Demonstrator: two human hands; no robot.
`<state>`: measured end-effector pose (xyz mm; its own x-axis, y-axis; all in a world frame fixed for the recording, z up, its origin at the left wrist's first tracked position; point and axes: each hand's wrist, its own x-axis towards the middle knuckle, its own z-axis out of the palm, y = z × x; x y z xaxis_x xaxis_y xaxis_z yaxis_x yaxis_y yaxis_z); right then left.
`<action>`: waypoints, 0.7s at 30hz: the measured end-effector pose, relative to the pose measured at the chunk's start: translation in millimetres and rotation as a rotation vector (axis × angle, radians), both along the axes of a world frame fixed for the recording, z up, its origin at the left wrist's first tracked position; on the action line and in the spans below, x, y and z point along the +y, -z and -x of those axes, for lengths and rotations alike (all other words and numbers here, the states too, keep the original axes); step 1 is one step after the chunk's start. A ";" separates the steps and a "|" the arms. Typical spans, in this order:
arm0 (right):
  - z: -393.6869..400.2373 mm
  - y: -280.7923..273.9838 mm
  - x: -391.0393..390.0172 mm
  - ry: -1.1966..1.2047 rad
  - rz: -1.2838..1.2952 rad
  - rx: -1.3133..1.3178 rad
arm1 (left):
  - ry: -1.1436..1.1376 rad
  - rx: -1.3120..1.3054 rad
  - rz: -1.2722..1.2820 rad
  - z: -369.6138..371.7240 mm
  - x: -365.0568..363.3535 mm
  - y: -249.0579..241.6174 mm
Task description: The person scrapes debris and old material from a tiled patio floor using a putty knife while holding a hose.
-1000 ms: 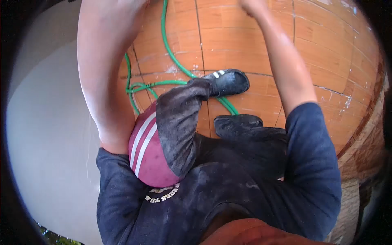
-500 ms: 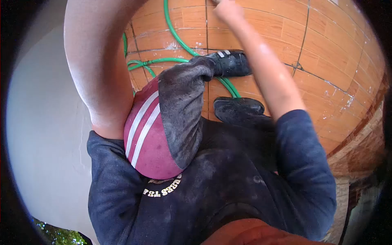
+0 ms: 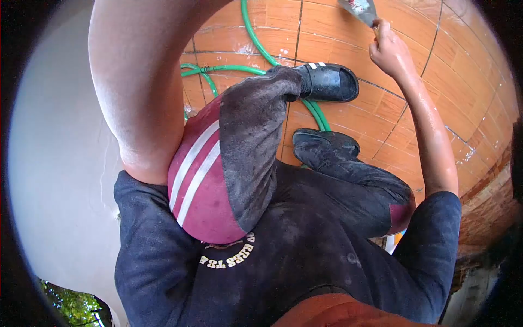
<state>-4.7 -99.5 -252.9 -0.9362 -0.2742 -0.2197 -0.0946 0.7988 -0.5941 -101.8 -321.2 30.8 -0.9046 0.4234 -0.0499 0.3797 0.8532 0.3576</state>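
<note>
At the upper right, my right hand (image 3: 391, 53) is closed round the handle of a putty knife (image 3: 362, 11). The metal blade points up and left and carries whitish and reddish marks; its far edge is cut off by the top of the view. Orange floor tiles (image 3: 332, 46) lie beneath the hand and blade. My left forearm (image 3: 136, 71) reaches up along the left side and leaves the picture at the top, so the left hand is hidden from view.
A green hose (image 3: 253, 35) loops over the tiles and passes under my feet in black sandals (image 3: 332, 84). A pale grey wall (image 3: 60, 152) stands close on the left. My bent knee in maroon and dark trousers (image 3: 201, 191) fills the middle.
My right hand has swung right and a little down, bringing the putty knife into fuller view. My other knee now shows beside the right arm, and the view has shifted slightly.
</note>
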 end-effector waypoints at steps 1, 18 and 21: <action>2.6 -9.4 -6.9 -0.020 0.000 -0.079 | 0.016 -0.014 0.012 2.3 -5.9 -1.6; -7.3 -12.6 23.3 -0.200 -0.184 -0.433 | 0.017 -0.294 0.379 -27.5 -100.5 35.2; -2.9 -12.8 39.7 -0.230 -0.225 -0.447 | -0.045 -0.263 0.627 -48.4 -144.7 80.8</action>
